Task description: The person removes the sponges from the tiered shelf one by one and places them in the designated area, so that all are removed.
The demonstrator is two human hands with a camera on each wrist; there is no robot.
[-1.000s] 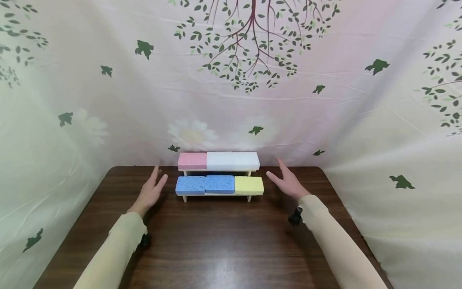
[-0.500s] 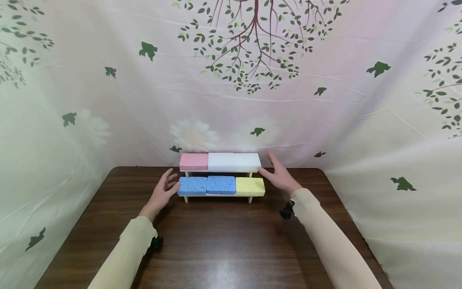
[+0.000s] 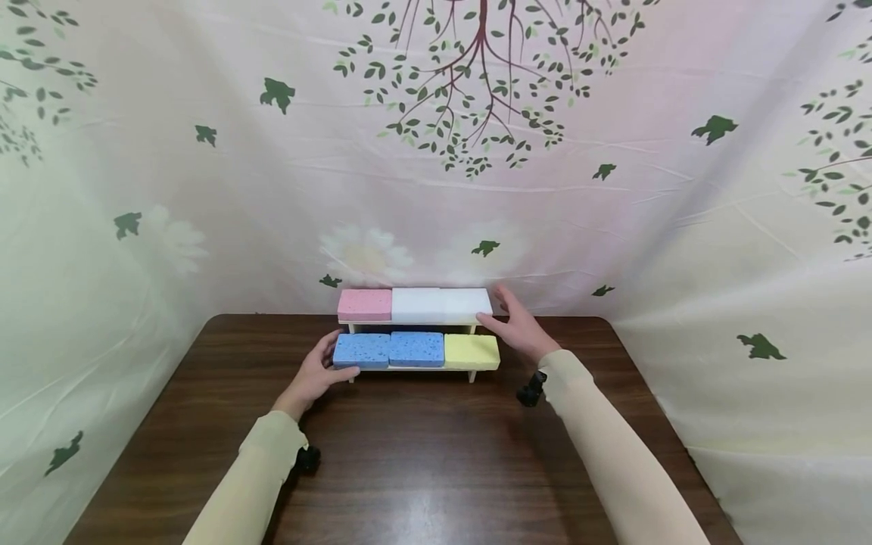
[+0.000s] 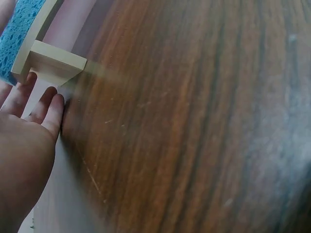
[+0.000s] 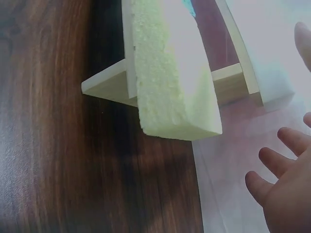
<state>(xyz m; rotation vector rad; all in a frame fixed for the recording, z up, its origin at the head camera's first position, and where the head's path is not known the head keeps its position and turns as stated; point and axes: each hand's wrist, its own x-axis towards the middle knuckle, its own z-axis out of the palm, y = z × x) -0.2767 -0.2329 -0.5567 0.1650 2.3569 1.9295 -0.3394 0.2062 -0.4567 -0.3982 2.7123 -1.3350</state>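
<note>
Two low wooden stands hold rows of sponges. On the front stand (image 3: 412,369) sit a blue sponge (image 3: 362,350) at the left, another blue sponge (image 3: 417,348) and a yellow sponge (image 3: 471,352). The rear stand (image 3: 414,323) carries a pink sponge (image 3: 365,304) and two white sponges (image 3: 441,304). My left hand (image 3: 315,380) grips the left end of the leftmost blue sponge, thumb in front and fingers behind. At the right end of the white sponges, my right hand (image 3: 521,329) is spread, its thumb near their front; fingers (image 5: 277,162) stand apart from them.
A dark wooden table (image 3: 409,469) lies under both stands. Directly behind them hangs a pale cloth (image 3: 422,197) printed with leaves and birds, which also covers both sides. A black wrist camera (image 3: 531,390) sits under the right sleeve.
My left hand has moved right, bringing its thumb round to the front of the blue sponge. My right hand has come left to the white sponges' end. The sponges look unmoved.
</note>
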